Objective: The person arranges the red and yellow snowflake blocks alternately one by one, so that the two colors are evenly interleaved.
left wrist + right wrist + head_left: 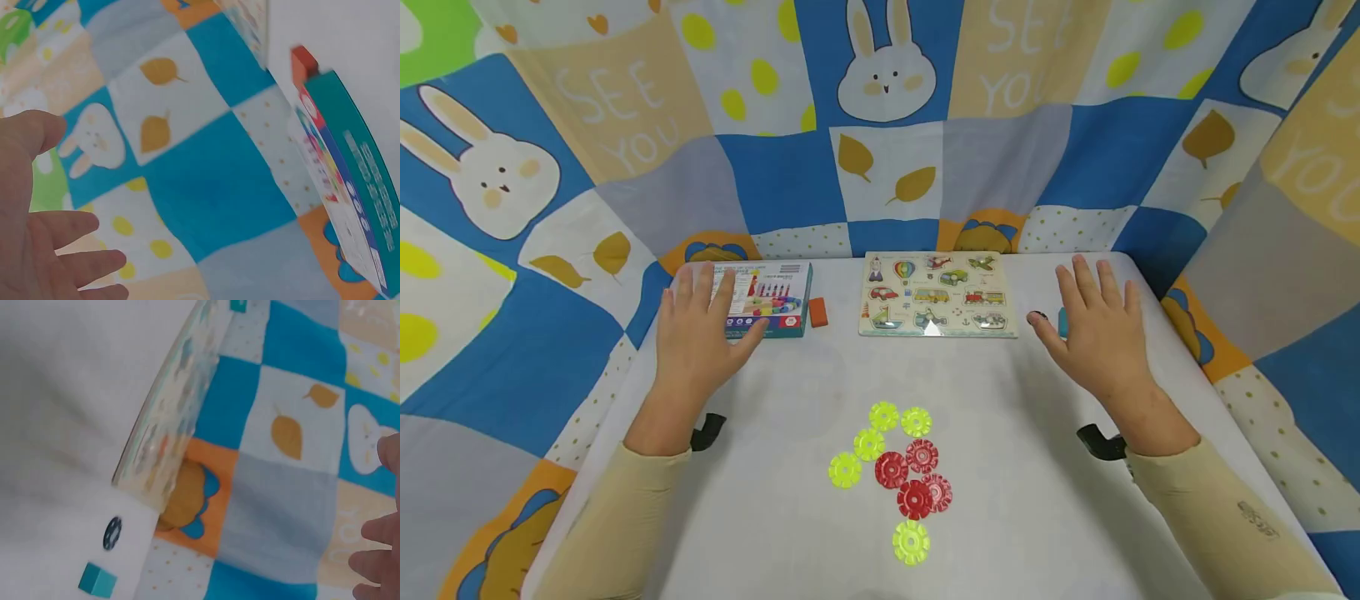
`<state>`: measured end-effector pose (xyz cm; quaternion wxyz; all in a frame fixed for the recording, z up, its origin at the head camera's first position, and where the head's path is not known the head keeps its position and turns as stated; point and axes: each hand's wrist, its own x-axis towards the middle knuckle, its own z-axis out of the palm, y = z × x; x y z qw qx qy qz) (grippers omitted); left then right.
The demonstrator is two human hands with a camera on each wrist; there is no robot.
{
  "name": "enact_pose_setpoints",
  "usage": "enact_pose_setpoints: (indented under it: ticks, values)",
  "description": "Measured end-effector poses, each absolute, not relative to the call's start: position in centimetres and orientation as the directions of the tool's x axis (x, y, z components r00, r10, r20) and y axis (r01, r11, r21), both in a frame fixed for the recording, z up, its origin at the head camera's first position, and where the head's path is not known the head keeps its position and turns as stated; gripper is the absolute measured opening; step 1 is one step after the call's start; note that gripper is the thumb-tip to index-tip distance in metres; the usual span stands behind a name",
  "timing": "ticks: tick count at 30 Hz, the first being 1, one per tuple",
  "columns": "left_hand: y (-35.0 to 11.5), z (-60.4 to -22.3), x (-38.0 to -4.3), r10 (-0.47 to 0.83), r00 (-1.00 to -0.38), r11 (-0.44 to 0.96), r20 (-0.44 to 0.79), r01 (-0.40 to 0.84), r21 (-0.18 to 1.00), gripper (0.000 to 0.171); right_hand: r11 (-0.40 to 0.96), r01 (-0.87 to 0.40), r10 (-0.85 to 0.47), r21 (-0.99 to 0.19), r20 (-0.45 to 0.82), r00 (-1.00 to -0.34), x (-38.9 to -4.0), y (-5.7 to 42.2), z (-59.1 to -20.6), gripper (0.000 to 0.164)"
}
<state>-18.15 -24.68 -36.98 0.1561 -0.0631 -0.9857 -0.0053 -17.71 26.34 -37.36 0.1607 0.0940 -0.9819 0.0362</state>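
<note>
My left hand (694, 342) is held over the left of the table with its fingers spread and straight, holding nothing. In the head view it covers part of a colourful flat box (778, 304) with pictures of crayons or markers. My right hand (1101, 337) hovers over the right side, also spread and holding nothing. It partly hides a teal block (97, 580) and a small black ring-like disc (112, 533). Between the forearms lie several yellow-green notched discs (911, 542) and several red notched discs (891, 470), some of the red ones overlapping.
A wooden picture puzzle board (936, 296) with vehicle pieces lies at the table's back middle. An orange-red block (817, 312) sits just right of the box. Patterned cloth (782, 183) rises behind and beside the white-covered table (775, 533).
</note>
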Motion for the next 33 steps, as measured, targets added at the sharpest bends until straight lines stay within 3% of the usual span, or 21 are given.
enact_pose_setpoints:
  ticks: [12,18,26,33]
  values:
    - [-19.2,-37.2,-12.2,0.28,-0.864,0.933,0.418,0.347,0.093,0.084,0.921,-0.375,-0.31,-0.103,0.39,-0.867,-12.0,22.1,-37.4,0.08]
    - [-16.7,-39.9,-10.9,0.339,-0.798,0.826,0.497,0.506,0.249,0.073,0.87,-0.446,-0.34,-0.208,0.401,-0.851,-10.1,19.7,-39.2,0.077]
    - [-13.7,-43.4,-11.0,0.403,-0.827,0.632,0.393,0.562,0.534,0.07,0.79,-0.49,-0.347,-0.368,0.39,-0.853,-8.7,16.0,-41.8,0.075]
    - [-12.5,-46.8,-12.7,0.414,-0.879,0.495,0.236,0.434,0.753,0.06,0.68,-0.449,-0.34,-0.579,0.293,-0.893,-9.0,14.1,-44.7,0.068]
